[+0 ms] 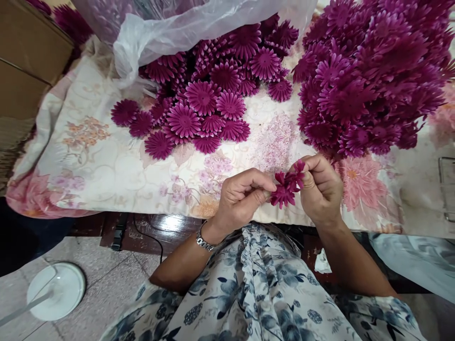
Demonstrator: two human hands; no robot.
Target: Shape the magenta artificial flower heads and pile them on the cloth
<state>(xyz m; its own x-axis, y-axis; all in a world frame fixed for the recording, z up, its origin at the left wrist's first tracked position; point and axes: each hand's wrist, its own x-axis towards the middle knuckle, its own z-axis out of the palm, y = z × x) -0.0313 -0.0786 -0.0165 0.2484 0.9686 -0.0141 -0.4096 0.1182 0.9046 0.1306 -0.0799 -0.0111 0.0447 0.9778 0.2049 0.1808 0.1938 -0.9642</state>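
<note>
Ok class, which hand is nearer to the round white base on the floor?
Left: the left hand is up and right of the base; the right hand is farther right.

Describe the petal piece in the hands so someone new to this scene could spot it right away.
On the flowered tablecloth, find the gap between the left flower pile and right flower pile. Just below it, near the cloth's front edge, the left hand and right hand pinch a small magenta petal piece. Unlike the piled blooms, it is held in fingertips, petals bunched.
</note>
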